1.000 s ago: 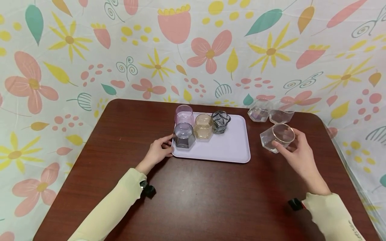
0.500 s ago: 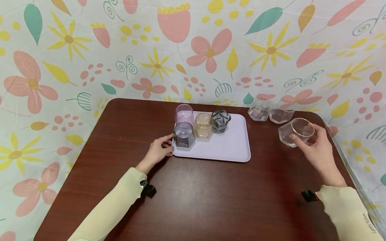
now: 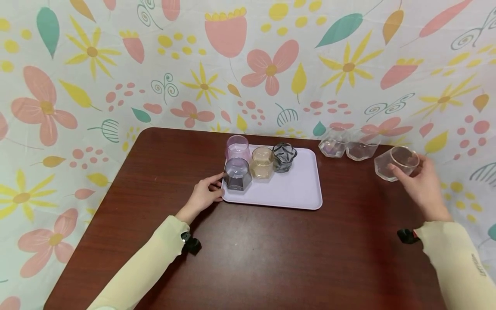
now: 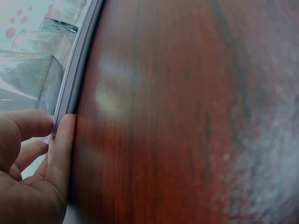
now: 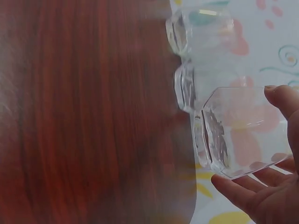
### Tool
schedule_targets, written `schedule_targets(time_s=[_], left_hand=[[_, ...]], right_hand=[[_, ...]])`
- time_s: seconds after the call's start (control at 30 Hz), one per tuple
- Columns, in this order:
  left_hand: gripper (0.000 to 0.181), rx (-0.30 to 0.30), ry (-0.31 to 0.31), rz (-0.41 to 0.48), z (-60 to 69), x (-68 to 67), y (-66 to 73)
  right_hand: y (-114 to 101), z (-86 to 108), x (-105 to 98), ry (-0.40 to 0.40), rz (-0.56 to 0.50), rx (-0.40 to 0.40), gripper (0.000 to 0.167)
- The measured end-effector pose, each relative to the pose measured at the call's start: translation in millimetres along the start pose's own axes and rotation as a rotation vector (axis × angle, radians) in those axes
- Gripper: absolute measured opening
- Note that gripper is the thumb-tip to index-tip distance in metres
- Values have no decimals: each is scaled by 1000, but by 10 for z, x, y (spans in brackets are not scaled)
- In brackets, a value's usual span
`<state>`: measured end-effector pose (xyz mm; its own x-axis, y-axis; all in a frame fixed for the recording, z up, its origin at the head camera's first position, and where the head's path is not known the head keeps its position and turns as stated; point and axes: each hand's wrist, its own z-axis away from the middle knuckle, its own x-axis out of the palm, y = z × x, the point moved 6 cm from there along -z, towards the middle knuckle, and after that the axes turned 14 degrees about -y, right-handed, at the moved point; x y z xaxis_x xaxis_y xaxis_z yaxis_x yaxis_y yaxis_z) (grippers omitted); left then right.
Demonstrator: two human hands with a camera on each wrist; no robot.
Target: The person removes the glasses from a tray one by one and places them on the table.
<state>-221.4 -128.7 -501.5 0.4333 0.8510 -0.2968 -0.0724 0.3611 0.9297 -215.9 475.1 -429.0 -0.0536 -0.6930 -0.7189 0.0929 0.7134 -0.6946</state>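
Note:
My right hand (image 3: 425, 185) grips a clear glass (image 3: 395, 165) with a faceted base, thumb on the near side and fingers round the far side. In the right wrist view the clear glass (image 5: 243, 130) lies between thumb and fingers. My left hand (image 3: 202, 193) pinches the front left corner of a pale lilac tray (image 3: 286, 193); in the left wrist view its fingers (image 4: 60, 154) hold the rim. On the tray stand a grey glass (image 3: 237, 175), an amber glass (image 3: 262, 165), a pink glass (image 3: 237, 148) and a dark grey petal-shaped glass (image 3: 284, 158).
Two clear glasses, a left one (image 3: 333, 144) and a right one (image 3: 362, 148), stand side by side at the table's back right. The brown wooden table (image 3: 248, 258) meets a flower-printed cloth (image 3: 155, 64) behind it.
My right hand has carried the clear glass rightward and back, from beside the tray to near the table's back right corner. My left hand stays at the tray.

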Motion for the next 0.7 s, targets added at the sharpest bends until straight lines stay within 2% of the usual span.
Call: schedule_targets(time_s=[0.2,0.47,0.7], left_hand=[[60,-2,3,1,-6,-10,2],[60,-5,11,13,-5,-10,-21],[61,14,6,4,9,-5,-2]], right_hand=[[63,-183,-54,5,17,22,78],[131,-371,-86,-43,35,82,91],[195,-525,-97,-18,48,117,93]])
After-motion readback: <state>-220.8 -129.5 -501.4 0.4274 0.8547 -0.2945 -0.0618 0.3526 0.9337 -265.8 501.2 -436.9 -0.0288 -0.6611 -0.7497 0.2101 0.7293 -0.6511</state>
